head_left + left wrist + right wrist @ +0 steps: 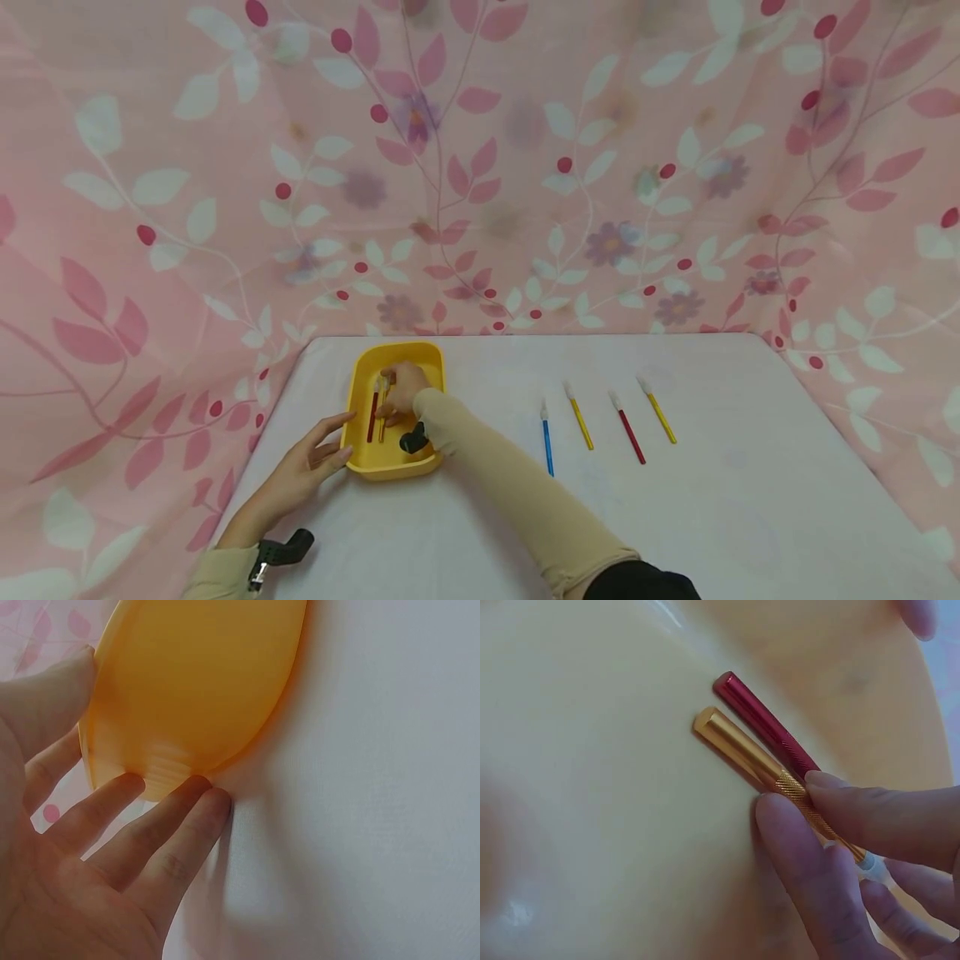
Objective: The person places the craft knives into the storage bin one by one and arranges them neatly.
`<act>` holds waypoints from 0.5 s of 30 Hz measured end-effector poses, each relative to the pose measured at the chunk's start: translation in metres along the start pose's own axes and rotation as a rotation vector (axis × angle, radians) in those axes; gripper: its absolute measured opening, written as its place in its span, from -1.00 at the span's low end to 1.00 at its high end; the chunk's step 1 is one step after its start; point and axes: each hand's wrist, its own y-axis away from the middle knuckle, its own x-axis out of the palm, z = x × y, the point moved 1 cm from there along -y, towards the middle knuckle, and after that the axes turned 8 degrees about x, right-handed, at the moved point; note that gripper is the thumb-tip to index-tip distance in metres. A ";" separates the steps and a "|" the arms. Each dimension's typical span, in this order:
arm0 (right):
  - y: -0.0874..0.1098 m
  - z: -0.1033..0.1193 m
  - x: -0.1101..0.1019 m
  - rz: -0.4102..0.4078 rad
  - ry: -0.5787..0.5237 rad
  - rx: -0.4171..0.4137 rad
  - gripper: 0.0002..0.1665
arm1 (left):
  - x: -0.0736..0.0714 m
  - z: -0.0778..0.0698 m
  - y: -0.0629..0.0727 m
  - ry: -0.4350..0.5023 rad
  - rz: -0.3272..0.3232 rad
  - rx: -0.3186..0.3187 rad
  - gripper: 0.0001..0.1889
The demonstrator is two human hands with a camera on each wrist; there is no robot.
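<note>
A yellow tray [393,472] stands at the left of the table. Inside it lie a red craft knife [372,417] and a gold-yellow craft knife [383,417], side by side. My right hand [405,390] reaches into the tray and pinches the yellow knife between thumb and finger at its knurled part [810,810]. Just beside it, the red knife [757,712] lies untouched by the grip. My left hand [300,471] rests its extended fingertips against the tray's outer wall [195,675] on the left side.
On the table to the right lie a blue craft knife [547,442], a yellow one [581,421], a red one [630,433] and another yellow one [660,414], pale tips pointing away. A flowered pink cloth [480,208] hangs behind the white table [750,500].
</note>
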 end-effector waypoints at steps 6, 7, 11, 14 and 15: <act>-0.001 -0.005 0.005 -0.005 -0.026 -0.003 -0.02 | 0.002 0.005 0.001 -0.005 -0.002 -0.022 -0.32; -0.001 -0.006 0.005 -0.010 -0.006 -0.007 -0.03 | 0.002 0.005 0.002 -0.007 -0.005 -0.024 -0.32; 0.000 -0.005 0.004 -0.056 0.143 -0.054 -0.08 | 0.002 0.006 0.001 -0.001 -0.002 -0.019 -0.32; 0.003 -0.002 0.001 -0.081 0.211 -0.080 -0.09 | 0.001 0.007 0.000 -0.001 0.002 -0.016 -0.32; 0.004 -0.001 0.000 -0.084 0.215 -0.081 -0.09 | 0.001 0.007 0.000 -0.001 0.004 -0.016 -0.32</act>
